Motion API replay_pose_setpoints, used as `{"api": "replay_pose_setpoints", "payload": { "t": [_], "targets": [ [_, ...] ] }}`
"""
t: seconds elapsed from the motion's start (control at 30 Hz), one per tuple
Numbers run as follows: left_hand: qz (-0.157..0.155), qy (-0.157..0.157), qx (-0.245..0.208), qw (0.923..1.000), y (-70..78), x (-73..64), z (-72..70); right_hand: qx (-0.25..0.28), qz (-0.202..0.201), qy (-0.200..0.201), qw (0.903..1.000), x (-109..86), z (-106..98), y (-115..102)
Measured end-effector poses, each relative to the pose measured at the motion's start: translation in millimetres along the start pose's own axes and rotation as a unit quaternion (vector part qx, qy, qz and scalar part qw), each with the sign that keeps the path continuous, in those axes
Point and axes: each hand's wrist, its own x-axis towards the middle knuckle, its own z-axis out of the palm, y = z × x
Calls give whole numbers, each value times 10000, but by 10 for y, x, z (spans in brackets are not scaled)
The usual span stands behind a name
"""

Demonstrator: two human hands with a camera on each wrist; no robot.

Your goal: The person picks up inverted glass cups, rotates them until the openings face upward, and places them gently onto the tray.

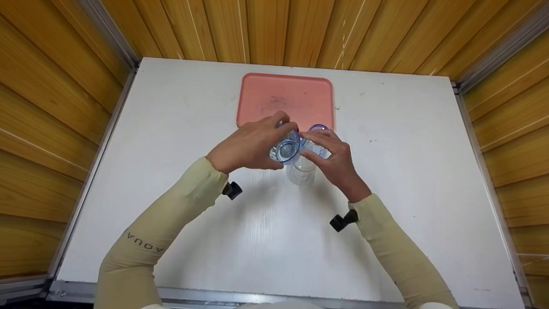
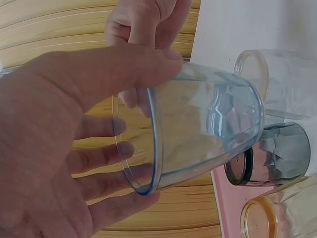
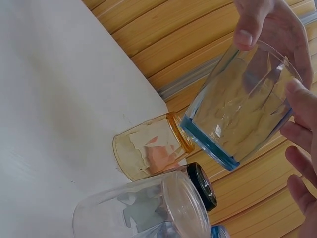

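A clear, blue-tinted faceted glass (image 1: 286, 149) is held tilted above the table, between both hands. My left hand (image 1: 253, 143) grips it, thumb on one side and fingers spread round the other near its wide end. With thumb and forefinger, my right hand (image 1: 336, 156) pinches the glass at its right edge in the head view. Below, a colourless glass (image 1: 301, 174) stands on the table. Another blue-rimmed glass (image 1: 318, 128) shows behind the right hand, partly hidden. The left wrist view also has a dark grey glass (image 2: 285, 153) and an orange-tinted glass (image 2: 282, 213) nearby.
A pink tray (image 1: 285, 94) lies flat toward the back of the white table (image 1: 257, 240). Yellow wood-patterned panels (image 1: 266, 30) rise behind the table and along both sides. A metal edge (image 1: 180, 296) runs along the front.
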Motion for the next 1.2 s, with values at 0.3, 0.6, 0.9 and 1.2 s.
{"api": "replay_pose_setpoints", "payload": {
  "t": [0.3, 0.6, 0.9, 1.2],
  "targets": [
    [-223, 148, 2, 9996, -40, 6, -79, -149, 452, -332, 9983, -18, 11, 20],
    [-289, 420, 91, 9987, -76, 26, -130, -786, 827, -766, 9905, -32, 10, 2],
    [-461, 579, 118, 9972, -132, 51, -169, -1353, 1097, -949, 9801, -63, 13, 11],
    [-531, 731, 156, 9958, -156, 111, -198, -1761, 1390, -1361, 9650, -73, 29, 29]
  ]
}}
